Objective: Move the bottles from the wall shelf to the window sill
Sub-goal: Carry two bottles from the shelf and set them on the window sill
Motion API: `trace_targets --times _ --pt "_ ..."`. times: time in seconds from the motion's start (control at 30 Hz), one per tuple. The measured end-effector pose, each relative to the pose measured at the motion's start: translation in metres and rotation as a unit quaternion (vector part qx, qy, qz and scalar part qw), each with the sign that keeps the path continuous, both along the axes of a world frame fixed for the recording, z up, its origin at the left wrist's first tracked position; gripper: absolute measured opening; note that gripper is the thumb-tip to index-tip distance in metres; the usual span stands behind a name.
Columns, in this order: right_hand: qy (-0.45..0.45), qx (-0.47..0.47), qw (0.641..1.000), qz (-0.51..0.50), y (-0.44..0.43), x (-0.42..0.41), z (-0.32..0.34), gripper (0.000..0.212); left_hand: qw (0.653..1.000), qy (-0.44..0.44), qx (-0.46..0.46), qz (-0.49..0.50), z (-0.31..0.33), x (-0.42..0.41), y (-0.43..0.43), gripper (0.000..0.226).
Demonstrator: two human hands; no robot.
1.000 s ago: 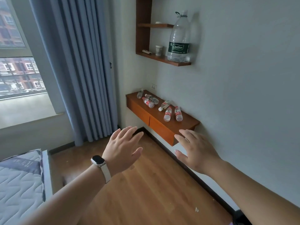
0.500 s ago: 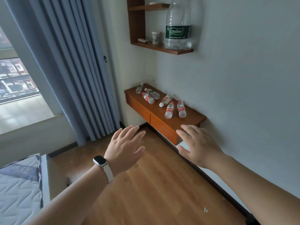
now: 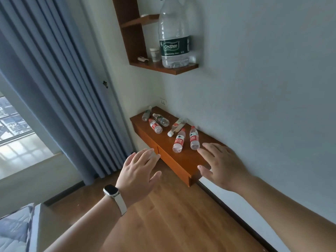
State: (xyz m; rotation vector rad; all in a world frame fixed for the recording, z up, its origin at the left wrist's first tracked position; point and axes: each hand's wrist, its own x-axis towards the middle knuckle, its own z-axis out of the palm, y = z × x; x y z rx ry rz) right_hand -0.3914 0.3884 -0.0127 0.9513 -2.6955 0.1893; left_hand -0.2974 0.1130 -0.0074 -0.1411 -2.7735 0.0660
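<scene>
Several small water bottles lie on a brown wall shelf (image 3: 181,160) with drawer fronts. Two red-labelled bottles (image 3: 179,140) (image 3: 194,138) lie nearest me. A white-capped bottle (image 3: 176,127) lies behind them, and further back are a red-labelled bottle (image 3: 155,126), a dark-labelled bottle (image 3: 161,120) and a clear bottle (image 3: 146,114). My right hand (image 3: 221,165) hovers flat over the shelf's near end, fingertips just short of the nearest bottle. My left hand (image 3: 139,172), with a watch on its wrist, is spread in front of the shelf. Both hands hold nothing. The window sill (image 3: 23,160) is at the left.
A higher wooden shelf (image 3: 163,67) carries a large green-labelled water jug (image 3: 173,33), a white cup (image 3: 154,54) and a small object. Grey-blue curtains (image 3: 60,88) hang between the shelf and the window. A mattress corner (image 3: 14,228) is at the lower left. The floor is wood.
I have moved closer to the lower shelf, and the view has tilted. Both hands have come forward, the right one now over the shelf's near end beside the nearest bottles.
</scene>
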Motion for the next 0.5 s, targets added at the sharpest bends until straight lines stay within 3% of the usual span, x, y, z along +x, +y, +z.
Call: trace_targets --times 0.3,0.5 --pt "-0.038 -0.003 0.999 -0.016 0.018 -0.057 -0.007 0.061 0.999 -0.046 0.015 -0.015 -0.006 -0.081 0.018 0.058" --pt "-0.069 0.028 0.996 -0.040 0.005 -0.101 -0.022 0.060 0.997 -0.071 0.035 -0.024 -0.030 -0.148 0.001 0.049"
